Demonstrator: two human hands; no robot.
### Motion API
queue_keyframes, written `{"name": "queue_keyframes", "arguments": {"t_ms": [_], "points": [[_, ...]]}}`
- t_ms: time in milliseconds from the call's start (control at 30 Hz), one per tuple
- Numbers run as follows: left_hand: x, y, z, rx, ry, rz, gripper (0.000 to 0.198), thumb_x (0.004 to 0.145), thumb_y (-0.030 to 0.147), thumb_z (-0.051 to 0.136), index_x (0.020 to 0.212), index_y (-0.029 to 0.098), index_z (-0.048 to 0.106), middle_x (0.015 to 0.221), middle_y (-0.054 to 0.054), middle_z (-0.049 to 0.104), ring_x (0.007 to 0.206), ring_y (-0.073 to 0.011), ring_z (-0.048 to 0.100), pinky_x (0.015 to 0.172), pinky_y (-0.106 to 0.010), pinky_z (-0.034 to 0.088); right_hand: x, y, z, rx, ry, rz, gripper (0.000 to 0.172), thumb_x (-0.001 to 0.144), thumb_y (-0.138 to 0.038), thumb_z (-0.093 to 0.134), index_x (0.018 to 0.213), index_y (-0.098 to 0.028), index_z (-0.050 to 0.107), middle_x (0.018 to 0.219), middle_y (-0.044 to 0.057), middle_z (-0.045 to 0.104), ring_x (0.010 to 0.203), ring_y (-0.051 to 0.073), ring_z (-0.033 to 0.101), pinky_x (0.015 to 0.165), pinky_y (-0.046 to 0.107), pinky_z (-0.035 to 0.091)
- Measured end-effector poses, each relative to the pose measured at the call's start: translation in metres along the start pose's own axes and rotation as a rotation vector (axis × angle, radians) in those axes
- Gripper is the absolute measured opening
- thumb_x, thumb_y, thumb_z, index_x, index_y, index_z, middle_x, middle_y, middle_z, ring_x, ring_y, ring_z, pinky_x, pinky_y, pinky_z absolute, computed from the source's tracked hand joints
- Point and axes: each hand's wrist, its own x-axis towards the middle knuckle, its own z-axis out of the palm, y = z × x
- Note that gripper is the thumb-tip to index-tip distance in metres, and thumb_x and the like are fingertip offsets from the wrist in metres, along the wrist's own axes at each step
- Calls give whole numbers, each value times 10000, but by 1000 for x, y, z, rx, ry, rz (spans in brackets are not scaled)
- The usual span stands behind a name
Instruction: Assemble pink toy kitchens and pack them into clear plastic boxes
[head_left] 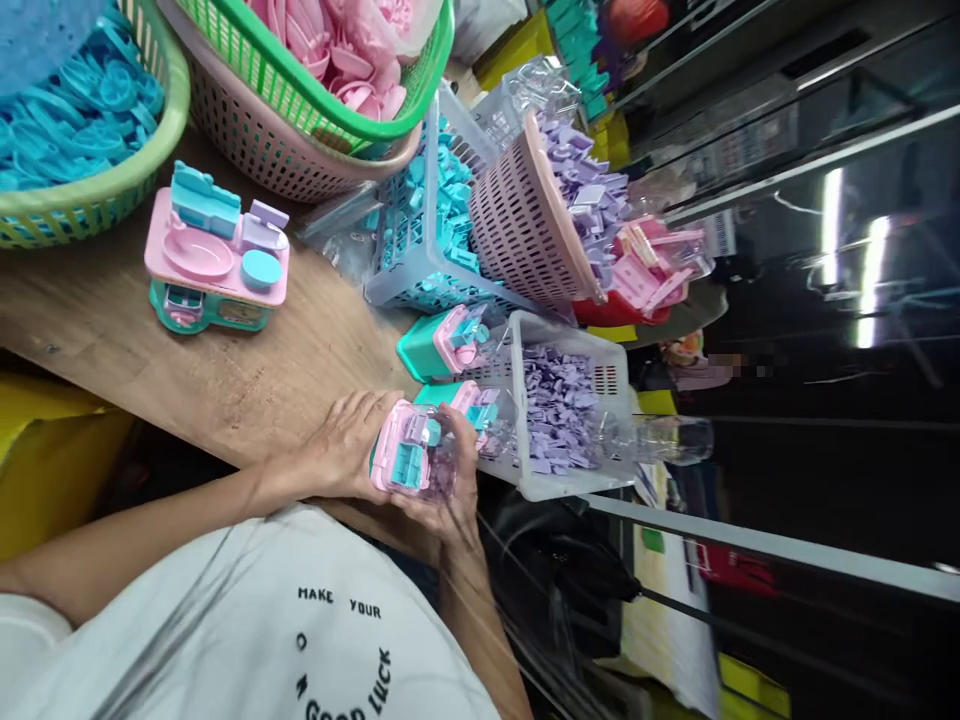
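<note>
Between my hands is a toy playset (407,462) with a pink top, small blue and lilac parts and a clear plastic cover over its right side. My left hand (346,437) is closed on its left side at the pink rim. On the covered side, my right hand (459,490) wraps round the clear plastic; some of its fingers are hidden. Just beyond stand two similar teal-and-pink toy sets (431,345), one partly behind my hands. A toy kitchen set (217,255) with a pink sink top and teal base stands apart on the wooden table (247,385).
A white basket (577,482) of small purple parts stands right of my hands. Behind are a pink basket (517,215) of lilac parts, a clear crate (409,287) of blue parts and a green basket (330,105) of pink parts. A yellow-green basket (82,205) holds blue parts.
</note>
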Motion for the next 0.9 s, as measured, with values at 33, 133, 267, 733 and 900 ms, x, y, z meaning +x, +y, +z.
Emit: {"name": "queue_keyframes", "arguments": {"t_ms": [33, 133, 267, 733, 900], "points": [[0, -1, 0, 3, 7, 10, 1011, 657, 608, 796, 1450, 167, 350, 1388, -177, 521, 1268, -356, 496, 1058, -504, 402, 4, -5, -6, 15, 38, -43, 1053, 796, -591, 711, 1579, -292, 74, 1508, 169, 247, 1415, 360, 367, 1124, 606, 402], [-1, -3, 0, 28, 49, 32, 1026, 668, 606, 788, 1468, 159, 326, 1400, -192, 511, 1288, -363, 490, 1082, -528, 397, 24, -23, -29, 12, 8, -145, 853, 798, -493, 755, 1519, -307, 339, 1481, 140, 322, 1407, 355, 402, 1147, 586, 399], [-2, 2, -6, 54, 59, 26, 985, 667, 549, 804, 1446, 141, 363, 1384, -205, 521, 1271, -366, 518, 1089, -544, 418, 29, -28, -40, 50, -16, -199, 763, 800, -475, 768, 1466, -300, 437, 1505, 143, 315, 1419, 375, 391, 1142, 603, 410], [-45, 30, -59, 493, 183, -41, 983, 787, 501, 763, 1541, 172, 226, 1492, -229, 427, 1419, -345, 419, 1168, -563, 375, 24, -1, 47, 75, 580, -238, 915, 862, -446, 723, 1573, -255, 179, 1488, 235, 329, 1384, 428, 401, 1020, 704, 483], [-68, 38, -149, 837, 766, -117, 619, 915, 443, 613, 1440, 176, 421, 1367, -180, 499, 1329, -329, 472, 1137, -576, 391, 73, -14, 10, 25, 820, -170, 792, 909, -274, 658, 1567, -234, 219, 1420, 226, 373, 1307, 401, 453, 941, 657, 542]]}}
